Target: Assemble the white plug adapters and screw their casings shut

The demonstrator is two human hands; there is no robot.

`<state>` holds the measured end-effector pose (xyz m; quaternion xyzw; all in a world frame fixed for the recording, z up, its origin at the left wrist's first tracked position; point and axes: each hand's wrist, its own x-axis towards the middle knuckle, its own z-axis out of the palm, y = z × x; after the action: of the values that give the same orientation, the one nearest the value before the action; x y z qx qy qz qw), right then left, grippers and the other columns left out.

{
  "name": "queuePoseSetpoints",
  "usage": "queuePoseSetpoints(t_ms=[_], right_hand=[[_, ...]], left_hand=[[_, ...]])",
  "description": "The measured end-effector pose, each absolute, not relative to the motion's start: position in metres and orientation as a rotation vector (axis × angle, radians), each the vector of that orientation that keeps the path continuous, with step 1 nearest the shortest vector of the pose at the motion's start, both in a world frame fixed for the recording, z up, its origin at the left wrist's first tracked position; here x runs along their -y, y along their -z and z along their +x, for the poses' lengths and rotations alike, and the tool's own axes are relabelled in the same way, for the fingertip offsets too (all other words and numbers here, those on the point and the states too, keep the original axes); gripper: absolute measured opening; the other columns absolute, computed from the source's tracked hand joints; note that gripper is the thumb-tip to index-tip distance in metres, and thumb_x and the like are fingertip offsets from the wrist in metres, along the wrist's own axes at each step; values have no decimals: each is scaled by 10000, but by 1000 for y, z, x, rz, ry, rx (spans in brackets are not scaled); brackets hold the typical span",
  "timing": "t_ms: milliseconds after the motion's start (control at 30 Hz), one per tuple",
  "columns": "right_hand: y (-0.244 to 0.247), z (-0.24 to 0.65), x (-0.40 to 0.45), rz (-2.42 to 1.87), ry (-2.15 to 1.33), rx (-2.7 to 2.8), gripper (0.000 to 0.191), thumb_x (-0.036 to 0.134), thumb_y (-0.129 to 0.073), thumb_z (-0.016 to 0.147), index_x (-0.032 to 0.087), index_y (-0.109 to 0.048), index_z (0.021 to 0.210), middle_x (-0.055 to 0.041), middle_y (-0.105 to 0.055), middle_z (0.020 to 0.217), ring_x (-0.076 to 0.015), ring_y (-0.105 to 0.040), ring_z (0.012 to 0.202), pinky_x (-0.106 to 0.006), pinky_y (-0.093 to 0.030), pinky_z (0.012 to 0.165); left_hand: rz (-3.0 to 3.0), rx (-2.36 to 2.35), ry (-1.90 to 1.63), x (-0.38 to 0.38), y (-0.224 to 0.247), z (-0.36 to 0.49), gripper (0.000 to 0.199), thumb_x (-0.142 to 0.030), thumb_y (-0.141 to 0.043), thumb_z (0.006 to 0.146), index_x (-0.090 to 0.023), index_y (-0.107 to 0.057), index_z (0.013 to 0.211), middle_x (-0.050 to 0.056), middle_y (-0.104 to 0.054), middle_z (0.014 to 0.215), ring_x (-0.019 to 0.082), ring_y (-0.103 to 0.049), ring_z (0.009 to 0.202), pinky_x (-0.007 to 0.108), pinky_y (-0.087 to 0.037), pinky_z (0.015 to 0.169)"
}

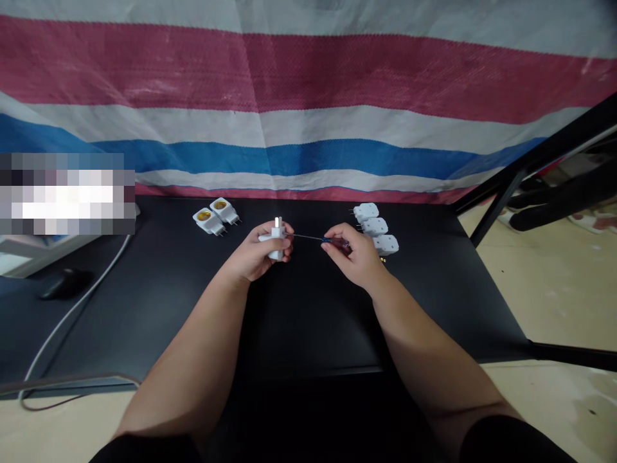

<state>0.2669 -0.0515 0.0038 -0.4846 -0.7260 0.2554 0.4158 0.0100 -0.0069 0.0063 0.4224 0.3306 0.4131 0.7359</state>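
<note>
My left hand (258, 254) grips a small white plug-in lamp socket (276, 236) above the black table (299, 321). In my right hand (354, 256) is a thin screwdriver (318, 239) with a dark red and blue handle. Its metal shaft points left and its tip touches the socket's side. Both hands hover over the middle of the far half of the table.
Two white sockets with brass insides (216, 215) lie at the far left. Three white sockets (376, 228) lie in a row at the far right, with tiny brass bits beside them. A striped tarp (308, 109) hangs behind. A white cable (72, 315) and a black mouse (62, 283) lie left.
</note>
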Motion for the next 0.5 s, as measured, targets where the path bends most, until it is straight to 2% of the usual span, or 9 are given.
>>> queuePoseSetpoints(t_ms=[133,300,433,500], right_hand=[[-6,266,49,-1258,-563,1727,215,468,-716,1027,259,-750,1058,-34,-749,868,-203,-667,708,-377,-551,695],[-5,262,49,-1334,-564,1749,423,545,-568,1107,245,-667,824,-27,-674,721,-212,-656,695,-387,-520,718],[-2,268,48,-1263,-750,1772,251,502,-637,1072,262,-657,1145,-17,-710,875,-204,-667,752,-355,-532,709],[-2,271,47,-1264,-797,1780,266,511,-666,1056,264,-653,1154,-21,-725,912,-204,-673,773,-343,-528,698]], left_hand=[[1083,-816,-908,7,-5,13,270,-390,-899,800,-176,-743,852,10,-669,702,133,-632,597,250,-524,576],[1251,-900,-887,7,-2,15,244,-351,-903,789,-180,-729,805,-4,-657,656,117,-604,587,229,-469,583],[1233,-955,-927,6,-2,13,232,-353,-875,785,-187,-716,811,-10,-651,648,118,-599,565,227,-458,561],[1277,-940,-929,7,-3,13,226,-355,-862,802,-188,-711,813,-8,-653,649,120,-599,566,230,-458,562]])
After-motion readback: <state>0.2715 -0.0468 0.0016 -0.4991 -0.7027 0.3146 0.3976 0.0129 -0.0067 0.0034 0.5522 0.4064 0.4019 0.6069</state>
